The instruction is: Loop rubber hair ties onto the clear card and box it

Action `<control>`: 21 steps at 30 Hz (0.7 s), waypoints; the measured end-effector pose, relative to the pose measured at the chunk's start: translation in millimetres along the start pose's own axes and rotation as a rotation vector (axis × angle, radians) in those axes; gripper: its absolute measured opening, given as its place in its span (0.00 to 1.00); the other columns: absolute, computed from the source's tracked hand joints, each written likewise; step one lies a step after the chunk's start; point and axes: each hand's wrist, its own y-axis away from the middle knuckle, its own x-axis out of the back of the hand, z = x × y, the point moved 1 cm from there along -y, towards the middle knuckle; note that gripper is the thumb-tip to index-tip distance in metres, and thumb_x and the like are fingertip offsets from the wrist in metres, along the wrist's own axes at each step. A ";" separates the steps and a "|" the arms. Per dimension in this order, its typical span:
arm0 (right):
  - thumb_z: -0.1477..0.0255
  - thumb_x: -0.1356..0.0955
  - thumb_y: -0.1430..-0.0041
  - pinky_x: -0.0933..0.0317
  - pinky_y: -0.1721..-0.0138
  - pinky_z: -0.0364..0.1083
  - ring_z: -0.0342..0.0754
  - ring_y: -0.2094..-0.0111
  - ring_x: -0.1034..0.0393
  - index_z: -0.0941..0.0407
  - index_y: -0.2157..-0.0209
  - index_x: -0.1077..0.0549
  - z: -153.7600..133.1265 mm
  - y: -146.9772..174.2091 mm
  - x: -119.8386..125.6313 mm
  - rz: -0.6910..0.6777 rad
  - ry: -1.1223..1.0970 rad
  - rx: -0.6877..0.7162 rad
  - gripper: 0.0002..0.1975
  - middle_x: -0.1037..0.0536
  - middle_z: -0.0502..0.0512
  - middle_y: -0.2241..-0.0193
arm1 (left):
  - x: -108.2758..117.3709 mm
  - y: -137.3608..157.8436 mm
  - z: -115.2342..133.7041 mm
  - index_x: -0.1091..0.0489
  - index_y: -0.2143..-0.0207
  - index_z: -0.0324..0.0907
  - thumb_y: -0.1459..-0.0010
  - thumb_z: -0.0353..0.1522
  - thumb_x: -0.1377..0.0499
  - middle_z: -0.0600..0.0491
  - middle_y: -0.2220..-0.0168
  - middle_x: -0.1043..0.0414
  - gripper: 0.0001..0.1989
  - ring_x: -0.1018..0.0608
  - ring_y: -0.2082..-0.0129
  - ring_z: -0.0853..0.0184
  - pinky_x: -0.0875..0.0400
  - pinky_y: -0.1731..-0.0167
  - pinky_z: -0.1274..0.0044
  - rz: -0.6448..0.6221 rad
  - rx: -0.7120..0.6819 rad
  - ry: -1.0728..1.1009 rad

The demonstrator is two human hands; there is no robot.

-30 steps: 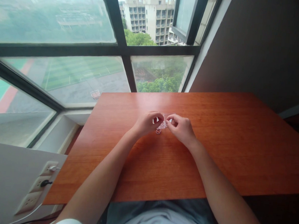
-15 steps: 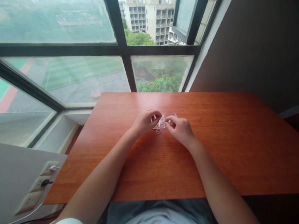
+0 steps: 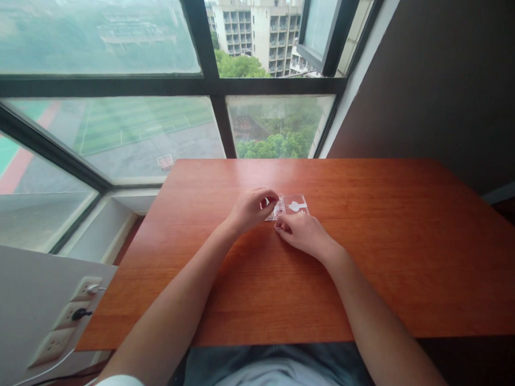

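Observation:
A small clear plastic case (image 3: 297, 200) lies unfolded on the table, a white shape showing on its right half. My left hand (image 3: 250, 210) is closed at the case's left half, with thumb and forefinger pinched on its edge. Several small pale pieces, one of them ring-like, sit in that left half, partly covered by my fingers. My right hand (image 3: 302, 233) is just in front of the case, its fingertips pinched on a small pinkish ring (image 3: 276, 226), mostly hidden by them.
The reddish-brown wooden table (image 3: 393, 234) extends far to the right. Beyond its back edge are dark-framed windows (image 3: 220, 87). At the lower left, wall sockets (image 3: 66, 315) hold plugs with cables running down beside the table.
My right hand has moved slightly left and toward me, from the case's right half onto the ring in front. The case's right half now shows. My left hand stays put.

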 end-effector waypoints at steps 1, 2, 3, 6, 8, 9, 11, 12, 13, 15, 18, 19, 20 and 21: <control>0.68 0.35 0.40 0.47 0.70 0.42 0.47 0.65 0.28 0.52 0.64 0.25 0.3 -0.3 0.1 0.001 0.001 -0.001 0.07 0.21 0.52 0.66 | -0.1 0.2 0.0 0.26 0.66 0.40 0.44 0.27 0.45 0.52 0.70 0.25 0.07 0.27 0.73 0.72 0.33 0.73 0.81 0.000 0.000 -0.001; 0.68 0.35 0.40 0.47 0.70 0.42 0.47 0.65 0.28 0.52 0.64 0.25 0.8 -0.7 0.0 0.002 -0.002 0.002 0.07 0.21 0.52 0.66 | -0.1 0.3 0.1 0.26 0.66 0.40 0.44 0.27 0.45 0.52 0.69 0.25 0.07 0.27 0.73 0.72 0.33 0.73 0.81 0.000 0.001 -0.003; 0.68 0.35 0.40 0.47 0.70 0.42 0.47 0.65 0.28 0.52 0.64 0.25 1.4 -1.1 -0.1 0.003 -0.008 0.004 0.06 0.21 0.52 0.67 | -0.1 0.4 0.1 0.26 0.66 0.40 0.44 0.27 0.45 0.52 0.69 0.25 0.07 0.27 0.73 0.72 0.33 0.73 0.81 0.001 0.002 -0.007; 0.68 0.34 0.40 0.48 0.70 0.42 0.47 0.65 0.29 0.52 0.64 0.25 3.4 -1.7 -0.4 0.006 -0.034 0.017 0.06 0.21 0.51 0.67 | 0.3 0.6 0.5 0.26 0.66 0.40 0.45 0.27 0.45 0.52 0.69 0.25 0.07 0.27 0.73 0.72 0.33 0.72 0.81 0.000 0.007 -0.014; 0.68 0.34 0.41 0.48 0.70 0.42 0.46 0.66 0.29 0.51 0.64 0.25 4.8 -1.5 -0.2 0.010 -0.052 0.024 0.06 0.21 0.50 0.68 | 0.6 0.4 0.7 0.26 0.66 0.40 0.45 0.27 0.44 0.52 0.69 0.25 0.07 0.27 0.73 0.72 0.33 0.72 0.81 0.000 0.008 -0.011; 0.68 0.34 0.41 0.48 0.70 0.42 0.46 0.66 0.29 0.51 0.64 0.25 5.3 -1.3 0.2 0.013 -0.061 0.026 0.06 0.21 0.50 0.69 | 0.7 0.3 0.8 0.26 0.67 0.40 0.45 0.27 0.45 0.52 0.69 0.25 0.07 0.27 0.73 0.72 0.33 0.73 0.81 0.001 0.007 -0.008; 0.68 0.34 0.41 0.48 0.70 0.42 0.45 0.67 0.30 0.51 0.64 0.24 6.1 -0.6 1.4 0.022 -0.082 0.029 0.06 0.21 0.49 0.69 | 0.9 0.0 1.0 0.26 0.67 0.40 0.45 0.26 0.45 0.52 0.70 0.25 0.07 0.27 0.73 0.73 0.33 0.73 0.81 0.001 0.002 -0.001; 0.68 0.34 0.41 0.48 0.70 0.42 0.45 0.68 0.30 0.51 0.64 0.24 6.2 -0.2 2.1 0.028 -0.093 0.030 0.07 0.22 0.49 0.70 | 0.9 -0.1 1.0 0.26 0.67 0.40 0.45 0.26 0.45 0.52 0.70 0.25 0.07 0.27 0.73 0.73 0.34 0.73 0.82 0.000 -0.002 0.002; 0.68 0.34 0.41 0.48 0.70 0.42 0.44 0.69 0.30 0.51 0.64 0.24 6.2 0.1 2.9 0.035 -0.105 0.032 0.07 0.22 0.49 0.70 | 0.9 -0.3 1.0 0.26 0.67 0.40 0.45 0.26 0.45 0.52 0.70 0.25 0.07 0.27 0.73 0.73 0.34 0.73 0.82 0.000 -0.005 0.004; 0.68 0.34 0.41 0.48 0.70 0.42 0.44 0.70 0.31 0.51 0.64 0.24 6.1 0.4 4.2 0.053 -0.121 0.031 0.07 0.22 0.49 0.72 | 0.9 -0.5 0.9 0.26 0.66 0.39 0.45 0.26 0.44 0.53 0.70 0.25 0.07 0.27 0.74 0.73 0.34 0.73 0.82 0.000 -0.007 0.003; 0.69 0.33 0.42 0.48 0.69 0.42 0.43 0.71 0.33 0.52 0.65 0.24 5.9 -0.3 4.9 0.084 -0.135 0.034 0.06 0.23 0.49 0.73 | 0.7 -0.4 0.6 0.26 0.66 0.39 0.46 0.26 0.44 0.53 0.70 0.25 0.07 0.27 0.74 0.73 0.34 0.73 0.82 0.002 -0.004 -0.001; 0.69 0.33 0.43 0.47 0.69 0.42 0.43 0.72 0.33 0.52 0.66 0.24 6.0 -0.8 4.8 0.101 -0.144 0.036 0.05 0.23 0.49 0.74 | 0.5 -0.4 0.5 0.26 0.66 0.39 0.46 0.26 0.44 0.53 0.70 0.25 0.07 0.27 0.74 0.73 0.34 0.73 0.82 0.002 -0.004 -0.001; 0.69 0.32 0.43 0.47 0.69 0.42 0.43 0.72 0.33 0.52 0.66 0.24 6.1 -1.3 4.7 0.122 -0.159 0.038 0.05 0.24 0.49 0.74 | 0.4 -0.3 0.5 0.26 0.66 0.39 0.45 0.26 0.44 0.53 0.70 0.25 0.07 0.27 0.74 0.73 0.34 0.73 0.82 0.003 -0.005 0.000; 0.70 0.32 0.44 0.47 0.69 0.42 0.43 0.73 0.34 0.52 0.66 0.24 6.5 -1.9 4.5 0.149 -0.181 0.036 0.05 0.24 0.48 0.75 | 0.3 -0.2 0.4 0.26 0.66 0.39 0.45 0.26 0.44 0.53 0.70 0.25 0.07 0.28 0.74 0.73 0.34 0.73 0.82 0.002 -0.005 0.002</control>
